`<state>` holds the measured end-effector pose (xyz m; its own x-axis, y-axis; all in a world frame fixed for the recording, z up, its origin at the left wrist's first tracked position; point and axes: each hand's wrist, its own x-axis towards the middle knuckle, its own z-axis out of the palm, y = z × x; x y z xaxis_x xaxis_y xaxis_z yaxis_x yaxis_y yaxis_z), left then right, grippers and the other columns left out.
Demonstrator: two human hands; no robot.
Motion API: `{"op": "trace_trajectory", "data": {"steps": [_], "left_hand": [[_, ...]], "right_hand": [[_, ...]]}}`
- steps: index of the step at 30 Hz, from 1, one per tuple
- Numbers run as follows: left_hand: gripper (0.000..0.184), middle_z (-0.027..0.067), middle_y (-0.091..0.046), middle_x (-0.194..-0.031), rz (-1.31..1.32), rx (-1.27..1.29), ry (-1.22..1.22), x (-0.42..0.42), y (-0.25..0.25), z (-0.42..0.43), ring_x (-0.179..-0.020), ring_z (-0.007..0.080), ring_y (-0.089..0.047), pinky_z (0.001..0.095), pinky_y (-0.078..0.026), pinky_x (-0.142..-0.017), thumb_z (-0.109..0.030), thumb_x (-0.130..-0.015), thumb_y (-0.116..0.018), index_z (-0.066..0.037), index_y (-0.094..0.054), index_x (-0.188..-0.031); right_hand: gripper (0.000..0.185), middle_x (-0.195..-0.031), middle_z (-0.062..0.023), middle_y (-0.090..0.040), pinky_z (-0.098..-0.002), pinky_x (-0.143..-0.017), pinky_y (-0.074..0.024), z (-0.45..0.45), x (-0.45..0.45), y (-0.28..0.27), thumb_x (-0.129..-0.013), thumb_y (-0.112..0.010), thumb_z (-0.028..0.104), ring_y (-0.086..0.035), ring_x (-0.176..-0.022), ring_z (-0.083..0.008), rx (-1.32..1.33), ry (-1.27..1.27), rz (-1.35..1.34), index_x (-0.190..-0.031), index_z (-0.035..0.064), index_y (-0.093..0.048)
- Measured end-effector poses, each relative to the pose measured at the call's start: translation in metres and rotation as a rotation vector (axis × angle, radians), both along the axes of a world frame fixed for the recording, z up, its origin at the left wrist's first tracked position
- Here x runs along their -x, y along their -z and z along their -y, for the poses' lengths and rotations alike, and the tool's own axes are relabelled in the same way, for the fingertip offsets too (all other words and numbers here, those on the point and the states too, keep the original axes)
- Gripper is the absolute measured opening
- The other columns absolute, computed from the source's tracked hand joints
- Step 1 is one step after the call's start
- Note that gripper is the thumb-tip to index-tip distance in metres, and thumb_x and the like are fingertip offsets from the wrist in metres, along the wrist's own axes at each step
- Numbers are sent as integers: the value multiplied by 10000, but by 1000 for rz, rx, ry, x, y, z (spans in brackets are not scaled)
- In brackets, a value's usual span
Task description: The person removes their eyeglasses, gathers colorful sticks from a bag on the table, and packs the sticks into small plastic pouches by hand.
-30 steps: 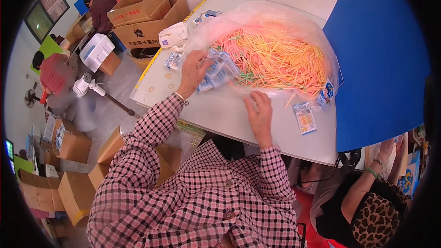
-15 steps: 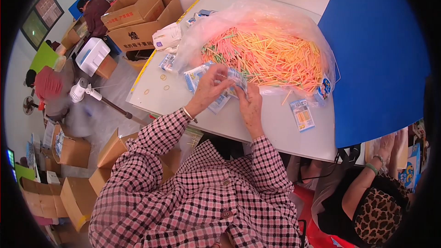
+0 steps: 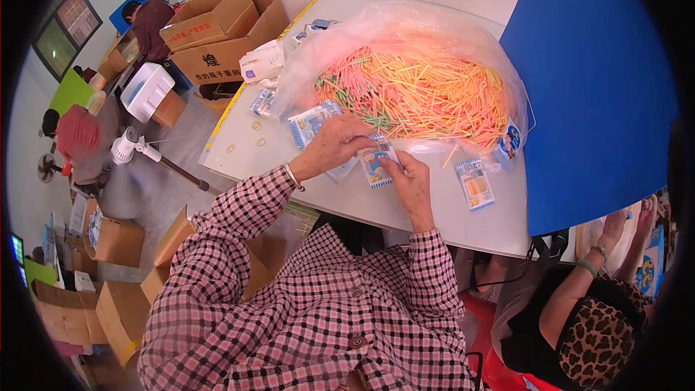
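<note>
Between my two hands is a small blue-and-white packet [image 3: 378,168], held over the table's near part. My left hand [image 3: 334,146] pinches its upper left edge, and my right hand [image 3: 410,187] grips its right side with thumb and fingers. Other blue-and-white packets [image 3: 308,124] lie beside and partly under my left hand. Behind my hands, a large clear plastic bag [image 3: 297,65] lies open, full of thin pink, yellow, orange and green sticks [image 3: 434,94]. A packet with yellow sticks showing [image 3: 476,185] lies to the right of my right hand.
Rubber bands [image 3: 256,125] and a white bundle [image 3: 263,61] lie on the table's [image 3: 463,224] left side. Cardboard boxes [image 3: 210,58] stand behind it. A blue panel [image 3: 586,101] borders the right. A co-worker's arm [image 3: 572,297] is at lower right; other people are at far left.
My hands have come together from apart, and both now hold one packet taken from the packets at the left. In the last half second my right hand moved slightly right and down, showing the packet's front.
</note>
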<state>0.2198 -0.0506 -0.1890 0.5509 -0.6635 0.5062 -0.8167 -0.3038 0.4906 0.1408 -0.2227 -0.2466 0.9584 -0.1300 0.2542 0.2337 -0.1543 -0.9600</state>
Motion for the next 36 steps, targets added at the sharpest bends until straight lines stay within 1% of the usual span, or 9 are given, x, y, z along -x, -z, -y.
{"op": "trace_trajectory", "data": {"steps": [4,8,10,11,13,17,26,28,36], "left_hand": [[176,86,-636,-840,-57,-30,35,-3,2,-2,-808,222,-578,315,-452,-693,-92,-760,-681,-21,-646,-918],[158,88,-634,-868,-122,4,119,-35,-3,-13,-833,244,-578,337,-450,-753,-136,-808,-633,-30,-641,-926],[175,75,-619,-987,236,-156,-7,-81,-9,-25,-936,255,-554,372,-419,-847,-149,-829,-578,-59,-626,-972],[175,75,-619,-987,237,-156,-8,-97,-13,-29,-936,255,-554,372,-419,-847,-149,-829,-578,-59,-626,-972],[285,77,-538,-1166,705,-568,-226,-124,-16,-35,-1077,238,-493,385,-401,-862,-117,-788,-559,-103,-581,-1072],[367,80,-431,-1297,797,-735,-164,-148,-14,-31,-1154,246,-424,412,-350,-950,-110,-797,-549,-115,-508,-1162],[343,99,-360,-1353,854,-746,-5,-162,-9,-14,-1232,261,-362,419,-319,-999,-88,-815,-502,-88,-496,-1158],[339,106,-376,-1347,822,-785,18,-162,-7,-8,-1235,267,-361,422,-309,-1006,-83,-807,-506,-61,-499,-1145],[353,135,-449,-1290,765,-638,-40,-167,7,-10,-1233,279,-375,415,-299,-992,-75,-788,-519,-21,-498,-1136]], "right_hand": [[222,-739,5,-629,-189,-597,-427,5,1,1,-864,-607,153,-529,-666,-32,-52,-119,-95,-982,-29,-651],[230,-750,5,-640,-181,-596,-433,10,3,3,-881,-587,167,-540,-662,-27,-96,-175,-164,-984,-28,-651],[221,-713,15,-603,-185,-570,-405,9,4,10,-877,-591,166,-501,-640,-23,-133,-172,-177,-952,-34,-646],[217,-676,25,-566,-189,-544,-377,8,3,13,-874,-595,166,-462,-617,-19,-171,-169,-189,-919,-41,-642],[217,-638,35,-529,-193,-518,-349,7,4,15,-870,-599,165,-424,-595,-15,-207,-164,-196,-887,-47,-637],[212,-640,53,-514,-187,-512,-330,8,3,14,-872,-598,167,-406,-598,-6,-213,-149,-190,-877,-42,-637],[216,-709,19,-579,-183,-572,-381,11,3,20,-878,-593,165,-475,-650,-20,-148,-208,-186,-928,-40,-639],[234,-779,-9,-650,-177,-625,-437,11,3,18,-883,-591,164,-547,-690,-31,-145,-225,-186,-987,-41,-638],[240,-786,-3,-649,-177,-625,-436,12,3,18,-887,-585,172,-547,-689,-30,-172,-229,-184,-987,-40,-638]]}}
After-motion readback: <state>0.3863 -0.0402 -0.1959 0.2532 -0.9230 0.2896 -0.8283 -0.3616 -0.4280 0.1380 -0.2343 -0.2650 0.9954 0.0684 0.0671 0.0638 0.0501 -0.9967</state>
